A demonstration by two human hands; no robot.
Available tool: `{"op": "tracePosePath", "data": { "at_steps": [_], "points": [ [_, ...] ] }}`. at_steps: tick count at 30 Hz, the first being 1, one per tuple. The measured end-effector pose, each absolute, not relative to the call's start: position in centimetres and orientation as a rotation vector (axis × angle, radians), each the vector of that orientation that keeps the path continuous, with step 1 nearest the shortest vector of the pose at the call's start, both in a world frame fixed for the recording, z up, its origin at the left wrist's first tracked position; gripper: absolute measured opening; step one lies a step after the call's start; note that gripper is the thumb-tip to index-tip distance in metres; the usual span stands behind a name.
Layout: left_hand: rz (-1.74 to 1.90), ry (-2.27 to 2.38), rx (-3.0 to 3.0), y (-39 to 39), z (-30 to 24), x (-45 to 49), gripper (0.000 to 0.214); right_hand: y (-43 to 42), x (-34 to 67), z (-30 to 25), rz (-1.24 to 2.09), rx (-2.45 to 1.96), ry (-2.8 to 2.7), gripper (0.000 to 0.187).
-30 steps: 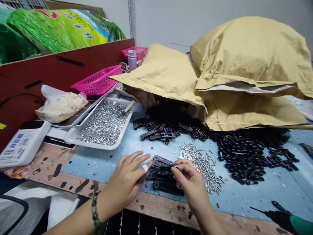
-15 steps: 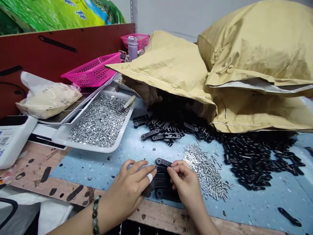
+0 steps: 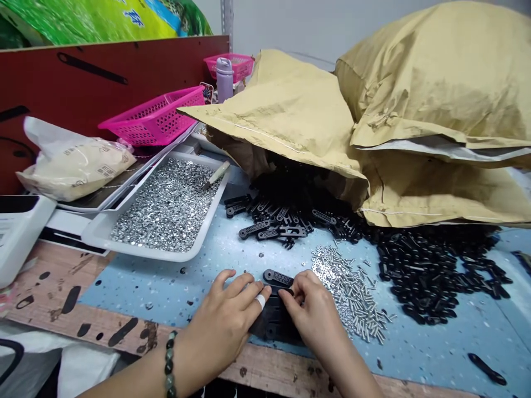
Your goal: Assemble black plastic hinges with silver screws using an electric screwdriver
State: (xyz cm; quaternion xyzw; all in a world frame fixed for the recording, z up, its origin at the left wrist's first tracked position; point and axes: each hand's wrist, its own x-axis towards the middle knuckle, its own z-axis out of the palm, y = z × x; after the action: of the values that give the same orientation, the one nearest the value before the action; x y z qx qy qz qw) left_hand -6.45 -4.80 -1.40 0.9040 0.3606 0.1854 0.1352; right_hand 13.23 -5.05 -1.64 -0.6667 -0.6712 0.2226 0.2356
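Working at a stack of black plastic links [image 3: 274,320] on a blue mat [image 3: 141,293]: the left hand [image 3: 224,315] is lying with fingers extended against the stack's 9 o'clock side, its grip open, while the right hand [image 3: 313,312] is closing narrowly at the top edge, its hold unclear. Steel screws [image 3: 352,293] are lying at 3 o'clock, a tray of washers [image 3: 99,235] at 10 o'clock, and a paper sack [image 3: 282,110] at 12 o'clock.

here's the left hand [image 3: 224,315] pressing flat on a stack of black slotted plastic links [image 3: 274,323], right hand [image 3: 317,312] pinching the top link, loose steel screws [image 3: 352,293] right beside!
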Motion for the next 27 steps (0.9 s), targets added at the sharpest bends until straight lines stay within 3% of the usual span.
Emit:
{"op": "tracePosePath", "data": {
  "at_steps": [4,10,14,18,27],
  "points": [
    [0.506,1.043,2.522,-4.4,-0.3,-6.4,0.042,-5.4,13.9,-1.2,0.384,-1.866,-1.917,0.029],
    [0.582,1.019,2.235,-3.6,1.0,-6.3,0.035,-6.5,12.9,1.6,0.580,-1.338,-1.993,0.010],
    [0.702,1.184,2.197,-3.2,0.4,-6.8,0.043,-5.5,13.3,1.2,0.761,-1.505,-1.542,0.023],
    [0.508,1.073,2.540,-3.1,-0.3,-6.8,0.042,-4.3,14.1,-1.0,1.037,-1.602,-1.165,0.034],
    [0.466,1.018,2.627,-3.4,-1.1,-6.6,0.045,-3.8,13.6,-2.3,0.969,-1.621,-1.115,0.036]
  ]
}}
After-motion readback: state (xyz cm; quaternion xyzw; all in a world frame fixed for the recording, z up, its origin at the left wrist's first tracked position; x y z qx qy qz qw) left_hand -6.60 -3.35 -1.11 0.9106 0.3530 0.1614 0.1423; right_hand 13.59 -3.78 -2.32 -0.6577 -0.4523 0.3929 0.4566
